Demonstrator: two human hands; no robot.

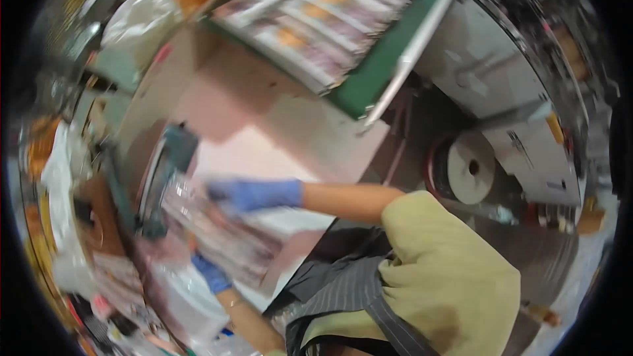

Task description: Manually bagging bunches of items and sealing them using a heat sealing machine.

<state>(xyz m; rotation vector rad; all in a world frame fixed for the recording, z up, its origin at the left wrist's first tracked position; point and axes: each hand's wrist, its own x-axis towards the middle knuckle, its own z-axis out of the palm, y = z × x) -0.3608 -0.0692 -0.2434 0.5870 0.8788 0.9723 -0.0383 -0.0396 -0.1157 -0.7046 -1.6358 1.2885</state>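
A clear plastic bag (pixel 231 240) with pinkish contents lies slantwise on the white worktop in front of me; motion blur hides its details. Gloved in blue, my right hand (pixel 260 196) is over the bag's upper edge, its fingertips smeared by motion. My left hand (pixel 212 275), in a blue glove too, is at the bag's lower left edge. Its fingers are blurred, so whether they grip the bag does not show. Beyond the bag's far left end stands a teal-grey bench device (pixel 173 158) with a long narrow bar, resembling a bag sealer.
A green and white tray (pixel 369 86) with rows of wrapped packs sits at the far side. On the right is a large white roll (pixel 471 168) beside pale panels. Clear plastic bags (pixel 188 296) lie at the left, and a white sack (pixel 142 23) stands far left.
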